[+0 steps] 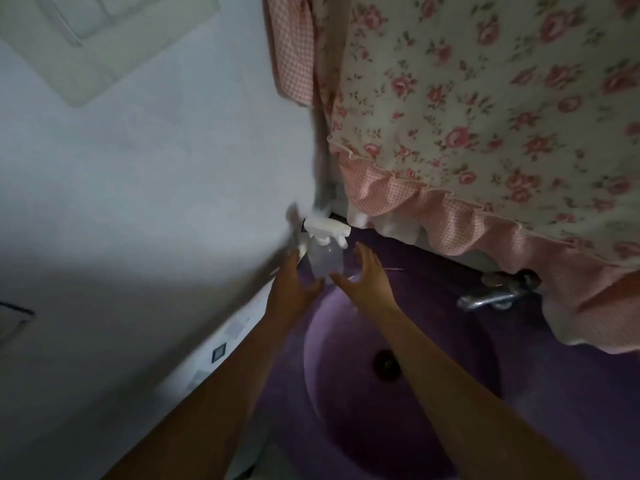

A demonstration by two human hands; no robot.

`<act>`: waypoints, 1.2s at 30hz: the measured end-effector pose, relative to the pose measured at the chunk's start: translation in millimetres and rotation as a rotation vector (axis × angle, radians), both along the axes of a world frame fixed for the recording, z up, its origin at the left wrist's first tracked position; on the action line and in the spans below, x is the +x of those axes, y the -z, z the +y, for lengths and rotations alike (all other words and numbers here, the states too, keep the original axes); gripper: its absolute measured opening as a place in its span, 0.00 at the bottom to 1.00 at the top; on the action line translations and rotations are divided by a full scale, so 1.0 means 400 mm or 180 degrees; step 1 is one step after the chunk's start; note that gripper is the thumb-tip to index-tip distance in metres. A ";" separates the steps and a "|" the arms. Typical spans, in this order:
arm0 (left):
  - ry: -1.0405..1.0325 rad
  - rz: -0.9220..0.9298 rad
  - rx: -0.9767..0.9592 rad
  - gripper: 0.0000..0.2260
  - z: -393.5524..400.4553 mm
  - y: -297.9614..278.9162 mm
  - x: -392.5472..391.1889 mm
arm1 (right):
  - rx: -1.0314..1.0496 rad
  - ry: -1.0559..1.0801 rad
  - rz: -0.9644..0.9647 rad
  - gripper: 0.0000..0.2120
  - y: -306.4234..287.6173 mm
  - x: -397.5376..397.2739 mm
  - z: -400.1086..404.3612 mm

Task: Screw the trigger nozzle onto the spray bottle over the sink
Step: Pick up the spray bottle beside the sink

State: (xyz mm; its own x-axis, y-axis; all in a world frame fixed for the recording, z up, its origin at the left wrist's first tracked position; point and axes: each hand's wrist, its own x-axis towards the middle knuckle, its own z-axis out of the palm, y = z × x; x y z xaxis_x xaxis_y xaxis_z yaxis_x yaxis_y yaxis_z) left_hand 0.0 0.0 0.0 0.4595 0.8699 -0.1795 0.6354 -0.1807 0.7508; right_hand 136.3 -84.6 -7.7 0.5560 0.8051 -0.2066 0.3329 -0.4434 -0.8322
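A clear plastic spray bottle (325,260) stands upright on the far left corner of the purple sink (346,393), against the wall. A white trigger nozzle (327,227) sits on top of the bottle's neck. My left hand (292,289) is just left of the bottle's base with its fingers apart. My right hand (363,278) is just right of the bottle, fingers spread, palm toward it. Neither hand grips the bottle; whether a fingertip touches it is blurred.
A chrome tap (491,297) sits at the sink's far right rim. A floral cloth with a pink ruffle (485,133) hangs over the back of the sink. A pale wall (156,185) runs along the left. The dark drain (386,364) lies in the basin.
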 end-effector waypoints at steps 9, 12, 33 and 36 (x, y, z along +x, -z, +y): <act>-0.0129 -0.0376 -0.0411 0.24 0.041 0.073 0.075 | 0.0166 0.0081 0.0137 0.40 0.086 0.002 0.094; -0.0212 -0.0515 -0.0340 0.25 0.035 0.081 0.081 | 0.0232 0.0172 0.0178 0.38 0.096 -0.010 0.111; 0.0214 -0.1313 -0.0139 0.27 -0.111 -0.134 0.014 | 0.0406 0.0461 -0.0154 0.35 -0.122 -0.054 -0.039; 0.0355 -0.1348 -0.0042 0.29 -0.149 -0.180 -0.007 | 0.0410 0.0506 -0.0135 0.33 -0.197 -0.067 -0.106</act>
